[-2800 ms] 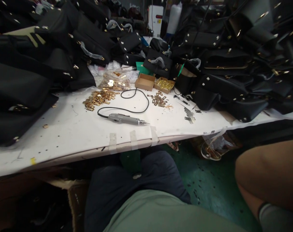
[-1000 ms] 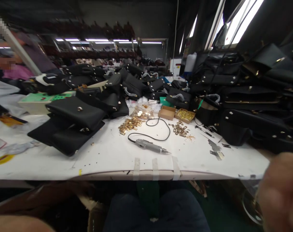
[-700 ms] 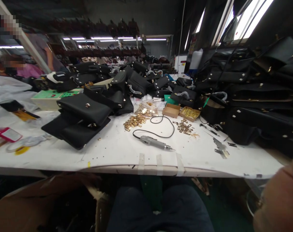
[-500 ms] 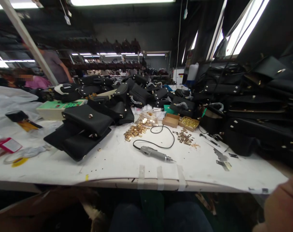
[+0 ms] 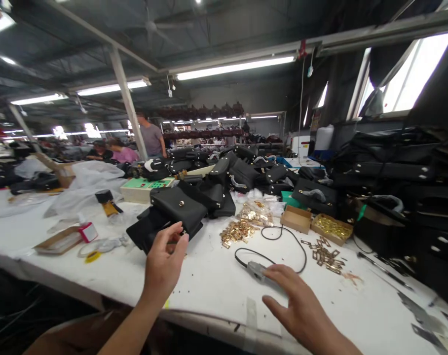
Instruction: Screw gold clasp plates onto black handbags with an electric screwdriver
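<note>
My left hand [image 5: 165, 261] is raised in front of a stack of black leather bag pieces [image 5: 181, 199]. Its fingers are curled, with a gap between thumb and fingertips, and nothing shows in it. Whether the fingertips touch the lower flap, I cannot tell. My right hand [image 5: 298, 305] hovers, fingers spread, over a grey electric screwdriver [image 5: 256, 270] lying on the white table. The hand hides the tool's front end, and contact is unclear. A black cord loops behind the tool. Gold metal fittings [image 5: 237, 232] lie in a pile between the bags and the cord.
More rectangular metal fittings [image 5: 325, 255] are spread at right, near a cardboard box [image 5: 296, 220] and a box of gold parts [image 5: 331, 228]. Black bags [image 5: 394, 172] are heaped at right and behind. A red-labelled bottle [image 5: 88, 231] stands at left. People are in the background.
My view has tilted up and turned left. Both hands have come in over the table, the left towards the bag pieces, the right over the screwdriver.
</note>
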Demonstrator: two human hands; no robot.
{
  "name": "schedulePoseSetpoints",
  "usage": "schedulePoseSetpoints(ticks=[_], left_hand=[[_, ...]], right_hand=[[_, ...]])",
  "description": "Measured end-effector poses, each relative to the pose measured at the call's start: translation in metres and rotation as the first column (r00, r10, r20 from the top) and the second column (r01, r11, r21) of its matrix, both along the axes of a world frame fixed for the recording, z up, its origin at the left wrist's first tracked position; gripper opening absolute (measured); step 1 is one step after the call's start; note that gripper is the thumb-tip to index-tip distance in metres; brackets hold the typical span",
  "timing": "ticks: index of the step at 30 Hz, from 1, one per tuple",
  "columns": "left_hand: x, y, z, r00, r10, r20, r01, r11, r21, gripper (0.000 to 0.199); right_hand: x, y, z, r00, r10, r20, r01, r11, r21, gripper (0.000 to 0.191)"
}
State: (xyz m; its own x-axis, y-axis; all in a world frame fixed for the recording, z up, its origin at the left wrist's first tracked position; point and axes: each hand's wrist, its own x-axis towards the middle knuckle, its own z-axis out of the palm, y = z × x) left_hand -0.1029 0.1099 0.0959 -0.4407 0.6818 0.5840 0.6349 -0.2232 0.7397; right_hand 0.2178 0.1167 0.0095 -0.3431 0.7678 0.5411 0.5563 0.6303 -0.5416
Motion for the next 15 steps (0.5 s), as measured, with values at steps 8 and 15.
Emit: schedulePoseSetpoints(ticks=[8, 15], left_hand=[[-0.096, 0.173, 0.004, 0.76, -0.042, -0.649, -0.051, 0.991, -0.123, 0.039], [-0.139, 0.325, 0.019, 0.614, -0.241, -0.752, -0.019, 0.947, -0.32, 0.06]], right_hand=[[0.026, 0.039, -0.122, 0.913, -0.254, 0.32, 0.258, 0.966, 0.031, 0.041], [0.046, 0.054, -0.121, 0.87, -0.37, 0.325, 0.399, 0.917, -0.024, 0.035]])
